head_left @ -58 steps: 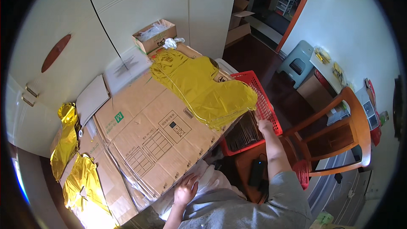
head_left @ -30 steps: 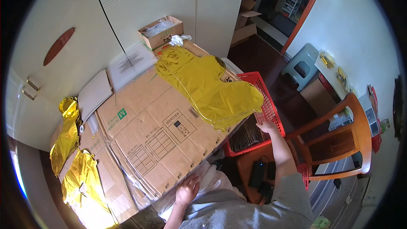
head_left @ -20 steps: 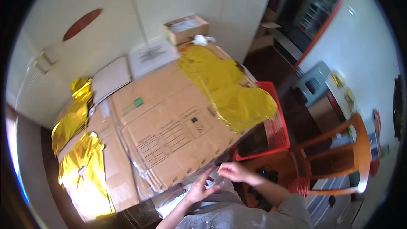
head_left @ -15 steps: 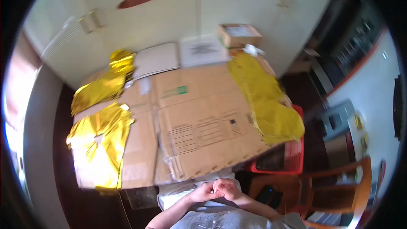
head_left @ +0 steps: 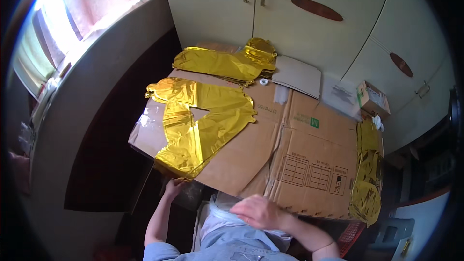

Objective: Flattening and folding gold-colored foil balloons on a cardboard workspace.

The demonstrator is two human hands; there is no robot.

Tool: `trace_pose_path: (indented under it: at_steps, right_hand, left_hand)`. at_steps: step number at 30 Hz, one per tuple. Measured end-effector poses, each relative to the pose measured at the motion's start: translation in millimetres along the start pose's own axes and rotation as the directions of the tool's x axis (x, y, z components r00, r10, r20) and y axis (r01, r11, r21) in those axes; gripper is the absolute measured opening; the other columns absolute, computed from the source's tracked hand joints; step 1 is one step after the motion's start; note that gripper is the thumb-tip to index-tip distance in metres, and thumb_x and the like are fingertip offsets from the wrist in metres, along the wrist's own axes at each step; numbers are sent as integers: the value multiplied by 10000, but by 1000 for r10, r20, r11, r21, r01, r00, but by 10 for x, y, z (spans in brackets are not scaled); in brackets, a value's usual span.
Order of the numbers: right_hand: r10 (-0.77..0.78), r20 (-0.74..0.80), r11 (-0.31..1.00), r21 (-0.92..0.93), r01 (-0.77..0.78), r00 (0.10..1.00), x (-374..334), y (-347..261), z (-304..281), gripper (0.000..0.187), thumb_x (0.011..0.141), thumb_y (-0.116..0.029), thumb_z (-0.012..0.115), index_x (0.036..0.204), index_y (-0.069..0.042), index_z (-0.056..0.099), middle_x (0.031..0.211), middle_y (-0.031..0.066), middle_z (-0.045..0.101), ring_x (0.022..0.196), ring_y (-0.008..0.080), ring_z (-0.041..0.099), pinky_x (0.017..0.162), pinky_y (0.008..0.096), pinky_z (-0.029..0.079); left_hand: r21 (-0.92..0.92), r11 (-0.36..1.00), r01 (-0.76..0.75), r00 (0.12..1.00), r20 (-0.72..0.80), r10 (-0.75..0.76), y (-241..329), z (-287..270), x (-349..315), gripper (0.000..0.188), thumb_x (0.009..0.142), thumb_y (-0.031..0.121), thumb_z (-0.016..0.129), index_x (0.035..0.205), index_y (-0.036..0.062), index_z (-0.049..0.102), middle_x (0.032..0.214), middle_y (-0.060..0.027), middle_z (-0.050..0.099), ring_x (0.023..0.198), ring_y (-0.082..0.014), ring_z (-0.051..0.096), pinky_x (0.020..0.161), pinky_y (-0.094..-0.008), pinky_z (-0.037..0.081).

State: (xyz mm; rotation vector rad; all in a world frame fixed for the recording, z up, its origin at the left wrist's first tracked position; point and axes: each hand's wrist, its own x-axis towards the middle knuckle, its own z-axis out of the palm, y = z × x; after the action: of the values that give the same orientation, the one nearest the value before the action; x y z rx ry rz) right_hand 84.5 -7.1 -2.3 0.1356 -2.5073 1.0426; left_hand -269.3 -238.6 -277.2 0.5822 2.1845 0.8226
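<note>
Fingers of the left hand (head_left: 172, 187) reach the near left edge of the cardboard (head_left: 237, 169), at the lower tip of a gold foil shape with a triangular gap (head_left: 220, 121); they overlap that tip in view, but whether they pinch it cannot be told. Fingers of the right hand (head_left: 261, 212) are half curled in front of the cardboard's near edge, apart from the foil, which lies beyond them to the left; the palm is hidden, so I cannot tell whether anything is inside. Behind the cardboard stands a white cabinet (head_left: 212, 9), the largest thing here. The gapped foil lies flat over the cardboard's left part, its tip at the near edge. A second gold foil shape (head_left: 212, 63) stretches along the cardboard's far left side, and a duller yellow foil piece (head_left: 366, 188) runs down its right edge. Smaller, a pale flat board (head_left: 297, 75) lies at the cardboard's far edge, a small open box (head_left: 373, 100) stands by its far right corner, and a white ring-shaped roll (head_left: 264, 81) rests on it beside the board.
</note>
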Motion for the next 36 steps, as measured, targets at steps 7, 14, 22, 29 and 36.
trace_pose_path:
  at_steps: [7,14,22,29,36]
  right_hand:
    - [-87,0,820,-569,71,996,1165,1204,-764,373,822,-115,630,1192,-71,633,1215,80,647,1162,223,588,975,386,455]
    - [-47,292,697,-675,241,955,1478,1868,-991,307,833,-127,604,1125,-55,670,1165,79,676,1072,216,641,916,336,499]
    - [-202,346,621,-678,393,916,1591,1943,-1015,93,802,-117,576,804,-102,668,835,29,699,779,205,677,708,331,542]
    - [-228,291,734,-575,360,929,1668,2001,-1120,90,776,-152,591,695,-153,631,719,18,658,729,221,656,708,361,518]
    - [-62,246,777,-597,201,967,1841,1875,-1219,46,782,-171,677,745,-166,650,710,-2,648,760,200,639,781,351,453]
  left_hand:
    - [639,760,-121,897,-258,359,-949,-442,413,450,861,309,641,1154,-32,627,1150,-206,656,989,-405,647,875,-441,521]
    - [814,547,-196,978,201,52,-472,-805,304,599,899,510,582,1106,-48,646,1018,-166,697,858,-278,675,772,-454,525]
    - [387,922,18,820,-534,208,395,-1174,-80,247,882,262,630,919,22,681,886,-117,672,792,-298,637,742,-373,509]
    - [355,775,-524,401,-700,591,2515,-1394,-638,162,819,-7,664,978,17,643,962,-118,621,908,-278,619,805,-369,503]
    - [399,564,-723,579,-96,810,3712,-530,-518,331,799,261,736,1044,56,651,1004,-166,665,951,-321,649,821,-384,525]
